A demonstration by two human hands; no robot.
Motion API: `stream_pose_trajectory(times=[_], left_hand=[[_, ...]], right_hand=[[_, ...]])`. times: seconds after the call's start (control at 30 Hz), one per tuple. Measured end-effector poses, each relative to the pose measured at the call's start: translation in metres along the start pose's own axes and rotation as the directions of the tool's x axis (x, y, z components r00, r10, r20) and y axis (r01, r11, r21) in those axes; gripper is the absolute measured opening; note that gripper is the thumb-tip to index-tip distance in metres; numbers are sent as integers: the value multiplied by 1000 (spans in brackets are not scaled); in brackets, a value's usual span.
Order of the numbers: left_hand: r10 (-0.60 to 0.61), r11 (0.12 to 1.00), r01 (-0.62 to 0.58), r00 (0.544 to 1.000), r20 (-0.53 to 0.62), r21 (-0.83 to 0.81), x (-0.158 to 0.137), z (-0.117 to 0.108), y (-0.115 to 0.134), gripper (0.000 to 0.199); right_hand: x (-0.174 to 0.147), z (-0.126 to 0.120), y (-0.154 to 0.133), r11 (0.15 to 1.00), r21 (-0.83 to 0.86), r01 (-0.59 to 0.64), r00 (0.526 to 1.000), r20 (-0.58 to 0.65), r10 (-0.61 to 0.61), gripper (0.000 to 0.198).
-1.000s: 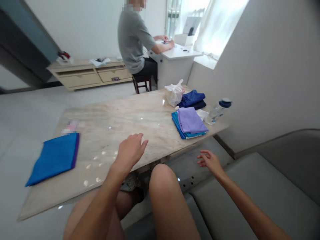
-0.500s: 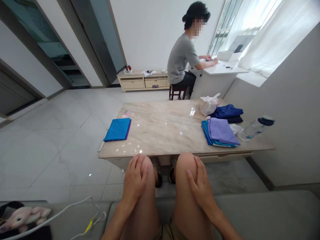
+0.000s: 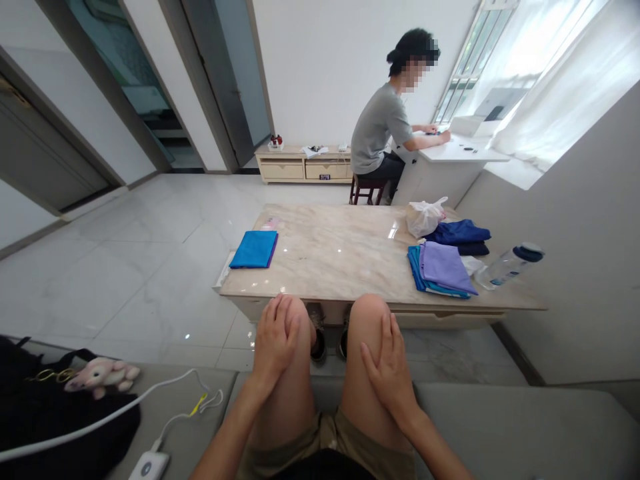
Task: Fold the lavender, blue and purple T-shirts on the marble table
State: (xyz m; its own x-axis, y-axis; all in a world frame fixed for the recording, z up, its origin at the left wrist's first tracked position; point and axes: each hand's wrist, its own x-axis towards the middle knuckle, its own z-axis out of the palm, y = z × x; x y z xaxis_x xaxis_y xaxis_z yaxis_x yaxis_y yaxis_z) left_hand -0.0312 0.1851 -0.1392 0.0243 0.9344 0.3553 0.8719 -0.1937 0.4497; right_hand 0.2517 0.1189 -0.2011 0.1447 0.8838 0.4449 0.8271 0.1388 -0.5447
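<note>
My left hand (image 3: 277, 337) lies spread over my left knee, holding nothing. On my right thigh, just behind the knee, rests my right hand (image 3: 391, 363), its fingers stretched out and nothing in them. Beyond my knees stands a low marble-topped table (image 3: 325, 257). A folded blue cloth (image 3: 254, 249) with a purple edge beneath it lies near the table's left end. Toward the right end is a stack of folded cloths, a lilac cloth (image 3: 447, 268) on top of blue ones. Dark blue folded fabric (image 3: 459, 233) sits just behind that stack.
A clear bottle (image 3: 510, 265) leans at the table's right, near a white plastic bag (image 3: 425, 217). Another person (image 3: 380, 127) sits at a white desk (image 3: 463, 152). On the grey sofa to my left are a black bag (image 3: 60, 420), a pink plush toy (image 3: 103, 377) and a white cable (image 3: 165, 383).
The head view has tilted down and turned left, so more of the sofa's left side and a white device show. Both hands stay on my legs.
</note>
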Motion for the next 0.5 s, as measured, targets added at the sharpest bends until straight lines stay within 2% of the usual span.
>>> stream_pose_trajectory(times=[0.1, 0.2, 0.33, 0.5], left_hand=[[38, 998, -36, 998, -56, 45, -12, -8, 11, 52], [86, 992, -77, 992, -89, 95, -19, -6, 15, 52], [128, 984, -113, 986, -107, 139, -14, 2, 11, 53], [189, 976, -179, 980, -70, 127, -5, 4, 7, 57]], right_hand=[[-6, -4, -1, 1000, 3, 27, 1000, 6, -27, 87], [-7, -6, -2, 1000, 14, 25, 1000, 1, -25, 88], [-9, -4, -6, 1000, 13, 16, 1000, 7, -16, 88], [-10, 4, -11, 999, -36, -7, 1000, -7, 7, 88]])
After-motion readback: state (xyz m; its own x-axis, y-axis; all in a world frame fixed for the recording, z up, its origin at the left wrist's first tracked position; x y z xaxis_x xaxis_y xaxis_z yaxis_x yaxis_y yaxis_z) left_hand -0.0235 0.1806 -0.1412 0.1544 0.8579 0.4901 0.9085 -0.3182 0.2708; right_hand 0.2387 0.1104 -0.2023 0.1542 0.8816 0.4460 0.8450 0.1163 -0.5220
